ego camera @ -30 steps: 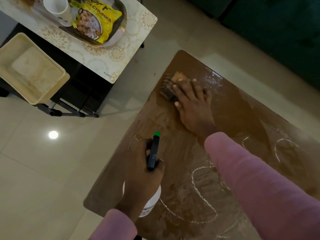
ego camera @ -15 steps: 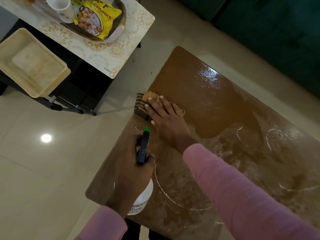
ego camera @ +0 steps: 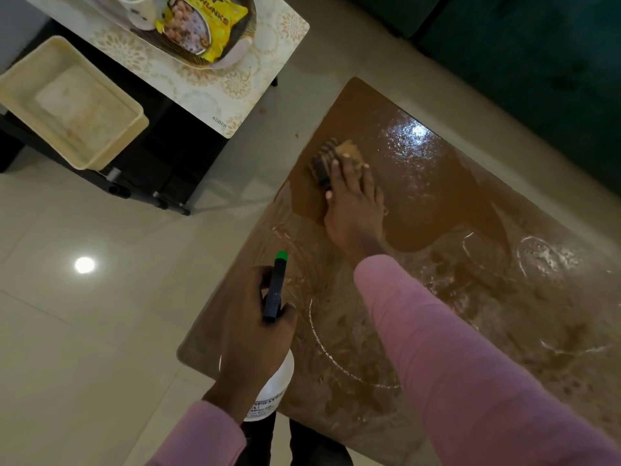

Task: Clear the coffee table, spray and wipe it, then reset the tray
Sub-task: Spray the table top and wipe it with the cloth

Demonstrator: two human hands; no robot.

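Right hand (ego camera: 356,203) lies flat, fingers straight, pressing a ribbed sponge (ego camera: 347,150) near the left edge of the glossy, wet brown table (ego camera: 437,196), centre frame. Left hand (ego camera: 248,334) grips the white bottle (ego camera: 276,287) at the near corner. Oval tray (ego camera: 242,48) sits upper left.

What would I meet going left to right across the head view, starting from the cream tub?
cream tub → yellow snack packet → spray bottle → wiping cloth → wet sheen on the coffee table
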